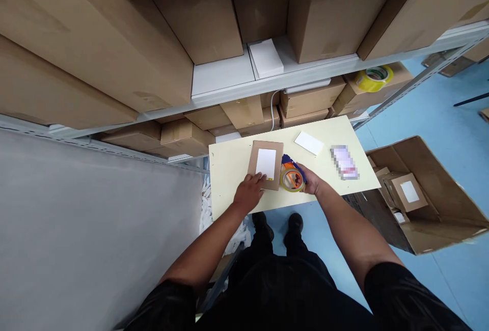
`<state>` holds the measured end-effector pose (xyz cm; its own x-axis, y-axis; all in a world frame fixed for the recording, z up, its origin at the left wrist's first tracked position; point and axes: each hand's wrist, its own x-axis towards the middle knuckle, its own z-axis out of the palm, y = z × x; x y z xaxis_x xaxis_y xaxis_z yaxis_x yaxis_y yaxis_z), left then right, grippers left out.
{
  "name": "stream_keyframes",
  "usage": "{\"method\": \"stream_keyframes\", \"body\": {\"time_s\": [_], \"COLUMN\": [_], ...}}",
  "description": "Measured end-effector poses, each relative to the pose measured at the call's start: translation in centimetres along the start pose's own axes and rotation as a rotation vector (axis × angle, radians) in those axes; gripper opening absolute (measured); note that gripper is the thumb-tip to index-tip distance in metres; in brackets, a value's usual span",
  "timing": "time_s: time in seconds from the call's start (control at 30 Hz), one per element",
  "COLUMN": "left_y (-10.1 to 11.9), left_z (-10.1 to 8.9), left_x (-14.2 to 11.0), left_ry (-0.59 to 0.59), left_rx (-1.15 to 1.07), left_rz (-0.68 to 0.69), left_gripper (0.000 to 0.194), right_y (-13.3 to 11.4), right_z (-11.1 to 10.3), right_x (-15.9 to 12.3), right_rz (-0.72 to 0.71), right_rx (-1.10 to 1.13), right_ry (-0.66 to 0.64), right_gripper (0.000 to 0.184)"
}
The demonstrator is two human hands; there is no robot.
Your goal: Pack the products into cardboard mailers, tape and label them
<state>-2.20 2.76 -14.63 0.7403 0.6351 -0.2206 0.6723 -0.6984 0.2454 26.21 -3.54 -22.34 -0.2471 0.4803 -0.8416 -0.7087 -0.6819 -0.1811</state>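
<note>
Several large cardboard boxes (332,20) crowd the metal shelf (219,77) above the cream table (227,199). Right of the table stands an open carton (453,226) containing smaller labelled boxes (419,192). On the table's left half lies a flat cardboard box (278,160); the left hand (249,191) rests on its lower left corner, palm down, fingers loosely spread. Just beside the box, the right hand (311,181) is closed around a blue-and-orange tape dispenser (290,166).
</note>
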Motion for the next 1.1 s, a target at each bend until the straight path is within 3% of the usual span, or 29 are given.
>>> {"method": "stream_keyframes", "body": {"time_s": [0.13, 0.27, 0.37, 0.43, 0.6, 0.7, 0.9, 1.0, 1.1], "left_y": [-1.7, -1.6, -1.1, -0.8, -0.4, -0.2, 2.4, 4.3, 4.5], "left_z": [-0.6, 0.1, 0.4, 0.4, 0.7, 1.5, 3.0, 3.4, 3.0], "left_x": [2.1, 2.8, 2.8, 2.9, 3.5, 3.7, 2.5, 1.1, 0.2], "left_ry": [0.019, 0.041, 0.034, 0.034, 0.063, 0.118, 0.180, 0.159, 0.120], "left_rx": [0.073, 0.093, 0.087, 0.080, 0.017, -0.059, -0.237, -0.271, -0.230], "left_rz": [-0.036, -0.091, -0.111, -0.133, -0.180, -0.161, -0.243, -0.254, -0.212], "left_gripper": [0.094, 0.110, 0.111, 0.111, 0.110, 0.111, 0.109, 0.098, 0.089], "right_y": [-3.4, -2.2, 1.0, 4.4, 14.5, 16.8, 12.6, 9.6, 5.8], "right_z": [0.5, 0.8, 0.1, -0.6, -1.7, -0.4, 3.3, 2.9, 1.3], "right_x": [1.2, 1.0, 0.0, -1.0, -3.4, -3.5, -1.3, -0.6, -0.3], "right_rz": [0.062, 0.005, -0.088, -0.106, 0.002, 0.020, -0.049, -0.086, -0.072], "right_rx": [-0.131, -0.135, -0.025, 0.043, 0.195, 0.296, 0.340, 0.302, 0.143], "right_ry": [-0.029, 0.033, 0.037, 0.034, 0.030, -0.027, -0.077, -0.090, -0.080], "right_gripper": [0.046, 0.048, 0.051, 0.052, 0.048, 0.050, 0.052, 0.054, 0.051]}}
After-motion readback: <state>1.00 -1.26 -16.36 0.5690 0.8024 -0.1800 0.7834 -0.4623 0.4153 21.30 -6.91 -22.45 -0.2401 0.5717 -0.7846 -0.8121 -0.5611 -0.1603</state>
